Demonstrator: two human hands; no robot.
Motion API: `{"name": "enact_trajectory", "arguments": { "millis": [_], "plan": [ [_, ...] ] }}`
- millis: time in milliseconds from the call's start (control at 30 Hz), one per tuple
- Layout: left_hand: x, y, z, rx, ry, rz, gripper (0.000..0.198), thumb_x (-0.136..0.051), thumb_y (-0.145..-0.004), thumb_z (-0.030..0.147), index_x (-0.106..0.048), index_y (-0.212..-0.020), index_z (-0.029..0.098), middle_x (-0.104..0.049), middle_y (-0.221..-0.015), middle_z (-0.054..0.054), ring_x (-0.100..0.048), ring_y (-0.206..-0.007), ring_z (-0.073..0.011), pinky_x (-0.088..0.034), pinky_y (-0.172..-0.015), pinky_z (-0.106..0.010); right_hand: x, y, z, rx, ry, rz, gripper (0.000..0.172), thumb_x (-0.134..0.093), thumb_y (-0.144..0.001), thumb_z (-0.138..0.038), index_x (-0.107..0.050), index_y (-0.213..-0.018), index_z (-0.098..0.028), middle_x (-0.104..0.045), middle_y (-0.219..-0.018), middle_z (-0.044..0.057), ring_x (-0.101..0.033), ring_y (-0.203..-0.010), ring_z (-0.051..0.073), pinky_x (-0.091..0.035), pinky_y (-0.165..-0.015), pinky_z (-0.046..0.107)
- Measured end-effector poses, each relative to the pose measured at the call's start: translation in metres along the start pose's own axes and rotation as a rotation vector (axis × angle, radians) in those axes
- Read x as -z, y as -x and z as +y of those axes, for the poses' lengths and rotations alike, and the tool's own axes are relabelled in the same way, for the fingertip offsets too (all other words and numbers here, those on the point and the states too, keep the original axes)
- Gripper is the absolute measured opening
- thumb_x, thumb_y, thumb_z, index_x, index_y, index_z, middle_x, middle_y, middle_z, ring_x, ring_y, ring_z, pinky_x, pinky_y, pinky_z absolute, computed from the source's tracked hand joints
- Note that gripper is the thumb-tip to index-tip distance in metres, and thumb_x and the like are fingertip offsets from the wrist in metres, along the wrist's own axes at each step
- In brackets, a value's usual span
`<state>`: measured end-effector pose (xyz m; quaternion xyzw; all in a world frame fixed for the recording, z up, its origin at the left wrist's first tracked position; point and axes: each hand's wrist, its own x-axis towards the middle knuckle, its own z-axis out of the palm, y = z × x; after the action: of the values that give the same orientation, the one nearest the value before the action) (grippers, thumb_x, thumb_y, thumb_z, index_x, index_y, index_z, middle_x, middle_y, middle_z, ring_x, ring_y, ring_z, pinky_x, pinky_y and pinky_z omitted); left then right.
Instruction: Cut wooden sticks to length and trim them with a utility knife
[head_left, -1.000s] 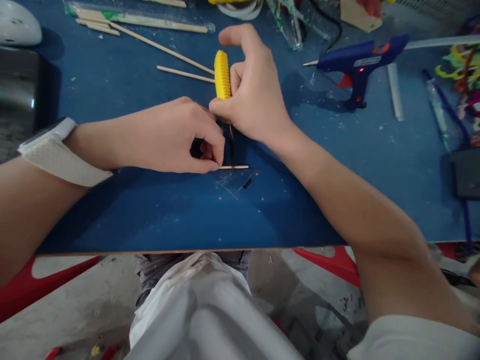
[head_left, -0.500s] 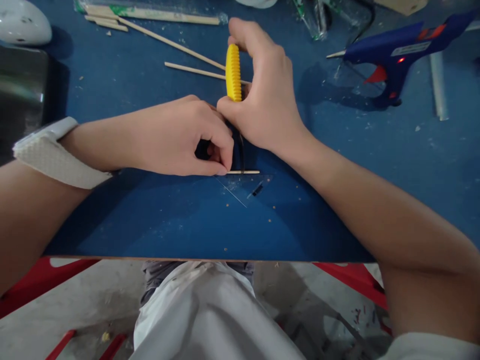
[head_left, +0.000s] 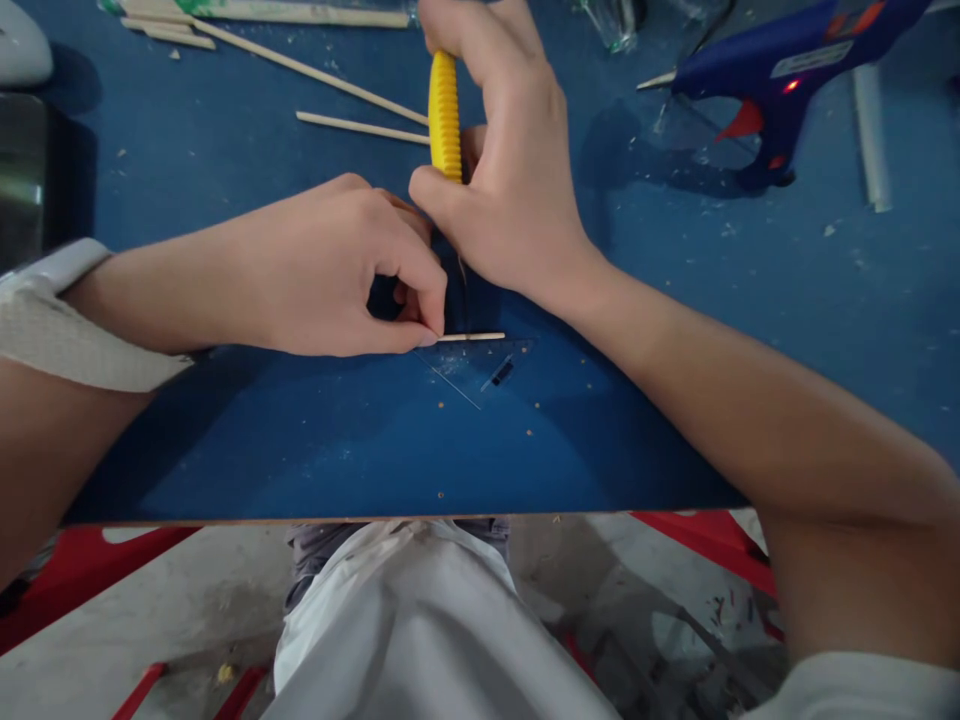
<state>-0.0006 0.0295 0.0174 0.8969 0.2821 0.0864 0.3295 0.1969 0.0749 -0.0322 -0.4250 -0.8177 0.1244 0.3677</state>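
My left hand (head_left: 375, 275) is closed in a pinch on a short thin wooden stick (head_left: 480, 337), whose right part sticks out past the fingertips. My right hand (head_left: 517, 165) grips the ridged yellow handle of a utility knife (head_left: 445, 115). A thin dark blade runs down from that hand to the stick and seems to touch it; the exact contact is too small to tell. Just below the stick lies what looks like a clear triangular ruler (head_left: 448, 385), with faint edges and a small dark mark. The two hands are close together, the right one farther up the table.
At the upper right lies a blue glue gun (head_left: 799, 90) with a red light lit, beside a translucent glue stick (head_left: 871, 140). Longer wooden sticks (head_left: 315, 72) and a plastic-wrapped bundle (head_left: 300, 12) lie at the back. A black box (head_left: 30, 180) stands at the left.
The whole view has shifted, so table items appear slightly left and higher. Both hands keep their holds on the stick and the knife, with little visible movement between them.
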Motion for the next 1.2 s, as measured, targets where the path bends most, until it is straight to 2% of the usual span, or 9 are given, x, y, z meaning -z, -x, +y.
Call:
{"name": "enact_trajectory", "arguments": {
  "millis": [133,200,400,533,667,800,1000,1100,1200],
  "plan": [
    [-0.001,0.0,0.001,-0.008,-0.02,0.012,0.026,-0.068,-0.102,0.042,-0.09,-0.092,0.031,-0.085,-0.091,0.001,-0.072,-0.084,-0.0176,-0.055,-0.086,-0.035,-0.014,-0.001,0.024,0.133,-0.091,0.101,0.074,-0.06,-0.085,0.004,-0.061,-0.159,-0.005,-0.069,-0.143,0.014,-0.067,-0.133,0.02,-0.066,-0.115,0.035],
    [-0.002,0.001,0.0,-0.014,-0.032,0.03,0.031,-0.065,-0.102,0.045,-0.09,-0.091,0.03,-0.083,-0.091,0.002,-0.072,-0.084,-0.0159,-0.056,-0.085,-0.032,-0.019,-0.002,0.034,0.201,-0.134,0.067,0.071,-0.058,-0.088,0.0,-0.061,-0.159,-0.005,-0.068,-0.143,0.013,-0.066,-0.131,0.021,-0.065,-0.12,0.039],
    [-0.007,0.002,-0.001,0.004,-0.062,0.049,0.045,-0.057,-0.108,0.052,-0.089,-0.09,0.027,-0.075,-0.09,0.004,-0.069,-0.084,-0.0119,-0.061,-0.099,-0.029,-0.032,-0.004,0.052,0.341,-0.221,0.157,0.068,-0.055,-0.09,-0.004,-0.061,-0.157,-0.006,-0.06,-0.136,0.013,-0.063,-0.124,0.024,-0.062,-0.121,0.042],
    [-0.007,0.001,-0.002,-0.011,-0.081,0.055,0.047,-0.055,-0.107,0.052,-0.091,-0.089,0.027,-0.076,-0.088,0.005,-0.07,-0.081,-0.0101,-0.059,-0.092,-0.025,-0.036,-0.007,0.057,0.312,-0.179,0.131,0.067,-0.054,-0.093,-0.005,-0.06,-0.159,-0.004,-0.062,-0.137,0.014,-0.061,-0.123,0.024,-0.063,-0.12,0.044],
    [-0.006,0.002,-0.003,0.013,-0.08,0.039,0.053,-0.053,-0.108,0.059,-0.089,-0.09,0.025,-0.072,-0.089,0.005,-0.074,-0.089,-0.0109,-0.061,-0.103,-0.03,-0.041,-0.009,0.062,0.409,-0.234,0.193,0.073,-0.057,-0.085,-0.003,-0.061,-0.158,-0.008,-0.06,-0.138,0.013,-0.062,-0.121,0.024,-0.064,-0.112,0.042],
    [-0.006,0.002,-0.004,0.014,-0.073,0.024,0.051,-0.055,-0.107,0.057,-0.089,-0.091,0.024,-0.072,-0.089,0.004,-0.077,-0.094,-0.0128,-0.063,-0.106,-0.032,-0.042,-0.007,0.061,0.382,-0.23,0.189,0.071,-0.055,-0.087,-0.002,-0.06,-0.158,-0.009,-0.059,-0.133,0.011,-0.06,-0.119,0.023,-0.063,-0.118,0.043],
    [-0.008,-0.001,-0.002,-0.008,-0.1,0.05,0.056,-0.05,-0.108,0.059,-0.089,-0.087,0.024,-0.072,-0.086,0.005,-0.072,-0.085,-0.0097,-0.062,-0.099,-0.029,-0.044,-0.007,0.063,0.392,-0.162,0.252,0.071,-0.044,-0.09,0.004,-0.055,-0.158,-0.016,-0.056,-0.134,0.008,-0.06,-0.118,0.02,-0.063,-0.115,0.037],
    [-0.007,-0.001,-0.001,-0.03,-0.092,0.061,0.055,-0.049,-0.108,0.055,-0.09,-0.086,0.025,-0.075,-0.085,0.006,-0.069,-0.079,-0.0082,-0.058,-0.087,-0.025,-0.038,-0.005,0.06,0.322,-0.085,0.133,0.069,-0.053,-0.095,-0.003,-0.052,-0.163,-0.014,-0.059,-0.141,0.01,-0.062,-0.124,0.021,-0.063,-0.12,0.041],
    [-0.005,0.001,-0.005,-0.05,-0.064,0.057,0.053,-0.05,-0.111,0.052,-0.091,-0.091,0.026,-0.08,-0.091,0.005,-0.073,-0.084,-0.0095,-0.056,-0.081,-0.024,-0.032,-0.003,0.057,0.336,-0.113,0.12,0.07,-0.053,-0.093,-0.002,-0.053,-0.163,-0.008,-0.061,-0.143,0.013,-0.063,-0.128,0.023,-0.064,-0.121,0.044]
  ]
}}
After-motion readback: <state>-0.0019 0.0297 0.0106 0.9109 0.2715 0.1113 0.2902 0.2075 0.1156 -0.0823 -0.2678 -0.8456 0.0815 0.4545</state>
